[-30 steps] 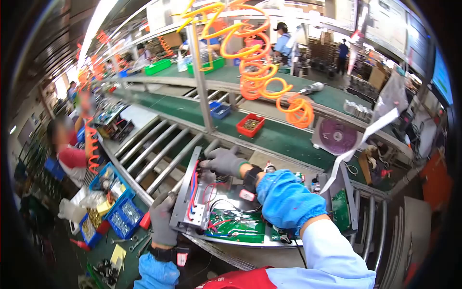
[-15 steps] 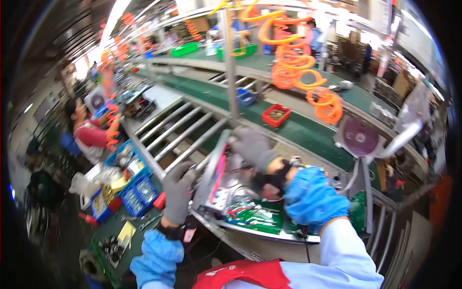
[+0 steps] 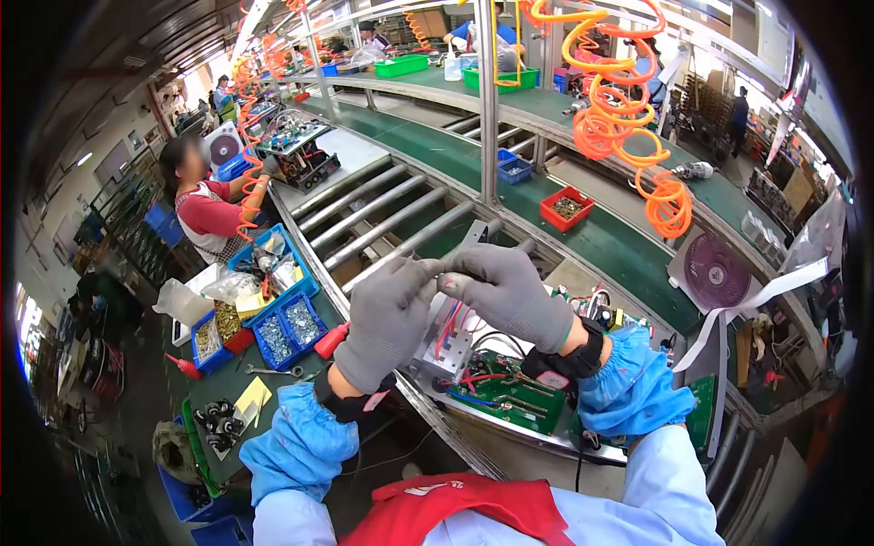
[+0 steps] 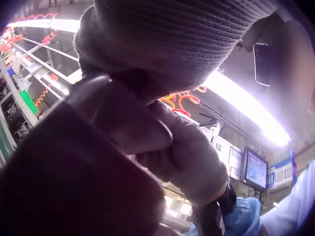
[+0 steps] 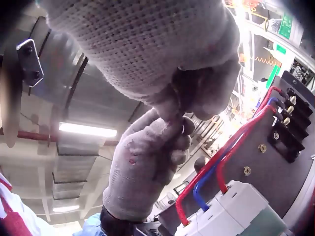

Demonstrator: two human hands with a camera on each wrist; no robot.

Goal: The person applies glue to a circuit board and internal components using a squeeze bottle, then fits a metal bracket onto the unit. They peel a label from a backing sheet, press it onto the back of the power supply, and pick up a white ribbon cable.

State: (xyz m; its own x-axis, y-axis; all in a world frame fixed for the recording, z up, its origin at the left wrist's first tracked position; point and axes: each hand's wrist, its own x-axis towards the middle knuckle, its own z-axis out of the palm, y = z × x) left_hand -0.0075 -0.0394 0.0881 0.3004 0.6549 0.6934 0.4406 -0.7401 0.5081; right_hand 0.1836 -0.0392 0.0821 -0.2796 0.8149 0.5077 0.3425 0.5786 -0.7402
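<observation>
Hands, one pair, grey knit gloves: left hand (image 3: 387, 318), right hand (image 3: 514, 296). Half a second earlier these stood apart at the left end wall (image 5: 241, 152) of the chassis (image 3: 722, 364), the left outside it, the right at its inner side. Now they had lifted and come together, fingertips meeting above that wall. Fingers bent inward, spread narrow; whether anything small was pinched between them could not be told, the gloves hiding the contact.

Chassis, grey metal, open-topped: sat on the roller conveyor (image 3: 391, 227), below and to the right of the meeting fingertips. Neither hand appeared to touch it; no clear shift in its place was seen.

Fittings within: one green circuit board (image 3: 528, 405), exposed; one white terminal housing (image 5: 231, 211), joined by two red wires (image 5: 180, 204) and one blue wire (image 5: 198, 194).

Wrench, one (image 3: 273, 371): lay on the bench (image 3: 223, 380), untouched.

Bearing on the work, as judged: attention seemed to have passed from the wall and wiring to the fingertips themselves, perhaps a small part or the gloves; work at the chassis looked paused.
</observation>
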